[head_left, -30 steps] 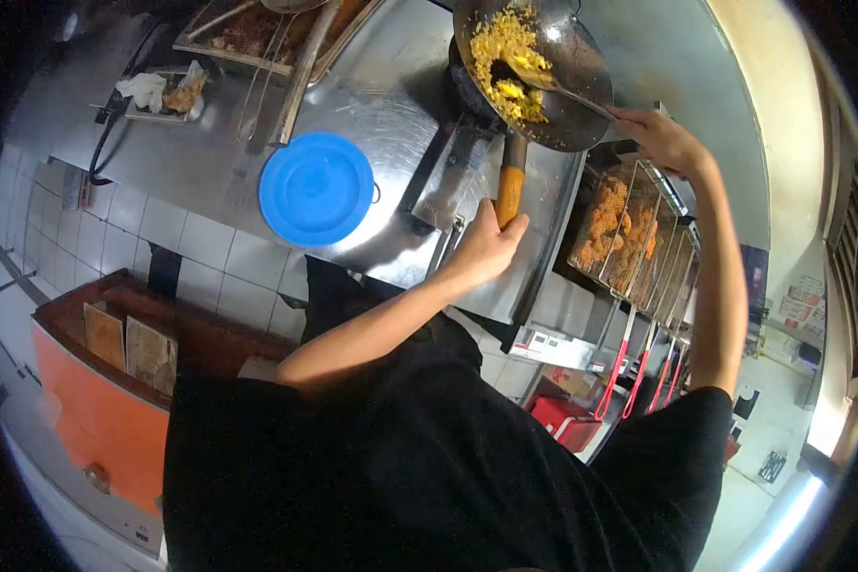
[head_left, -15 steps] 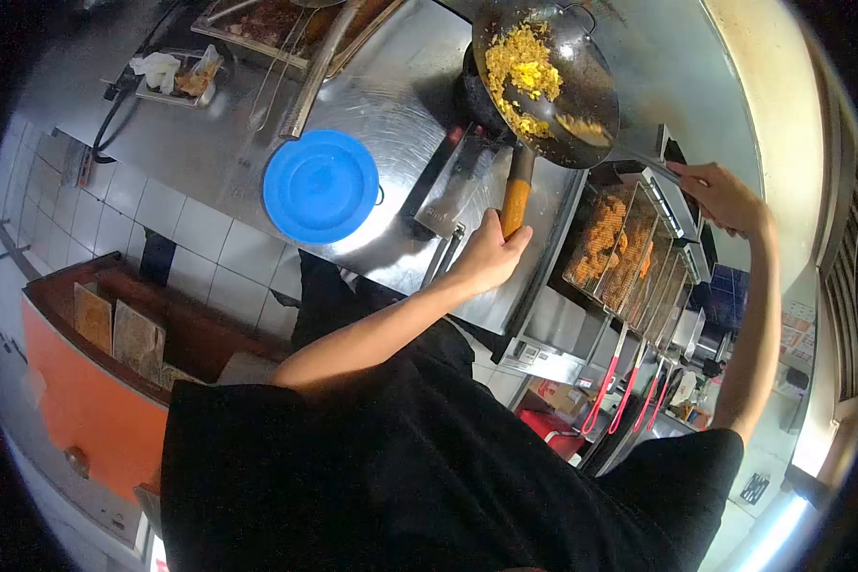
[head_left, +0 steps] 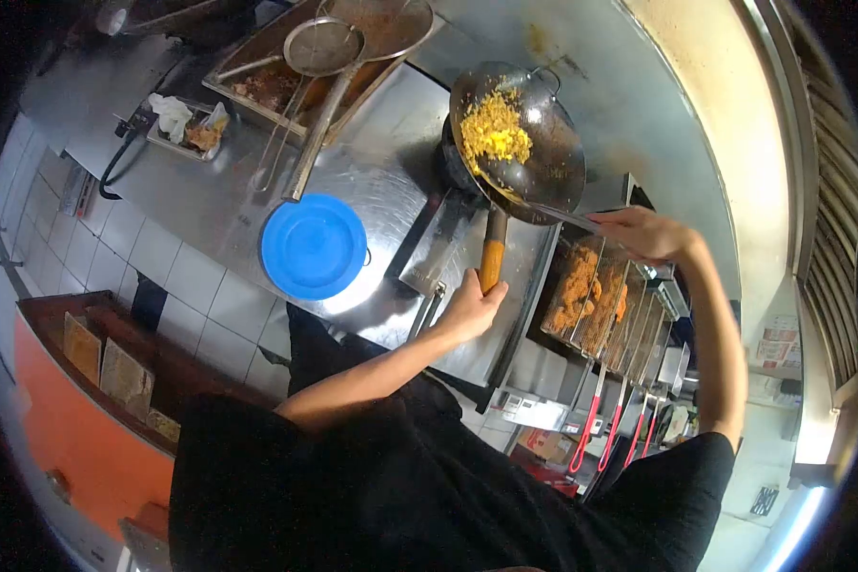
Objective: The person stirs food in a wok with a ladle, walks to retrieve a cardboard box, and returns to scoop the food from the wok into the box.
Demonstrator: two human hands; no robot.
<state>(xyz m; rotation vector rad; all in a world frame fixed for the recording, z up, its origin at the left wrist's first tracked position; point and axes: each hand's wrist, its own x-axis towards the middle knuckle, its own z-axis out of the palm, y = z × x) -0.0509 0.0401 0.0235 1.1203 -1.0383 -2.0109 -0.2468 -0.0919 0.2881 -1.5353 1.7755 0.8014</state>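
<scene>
My left hand (head_left: pixel 477 303) is wrapped round the wooden handle (head_left: pixel 493 253) of a dark wok (head_left: pixel 553 157). Yellow egg and rice (head_left: pixel 494 132) lie in the upper left part of the wok. My right hand (head_left: pixel 643 235) grips the end of a metal ladle (head_left: pixel 558 214), whose head is inside the wok's lower edge, below the food. A round blue plate (head_left: pixel 313 248) sits on the steel counter (head_left: pixel 367 181) to the left of my left hand.
Fryer baskets (head_left: pixel 596 296) with fried food and red handles stand at the right. Strainers (head_left: pixel 324 46) rest over a tray at the upper left, near a small metal container (head_left: pixel 186 133). An orange cabinet (head_left: pixel 86 419) is at the lower left.
The view has shifted, so the wok and plate appear lower. The ladle head has moved from the wok's right side to its lower left edge, and the food is more bunched together.
</scene>
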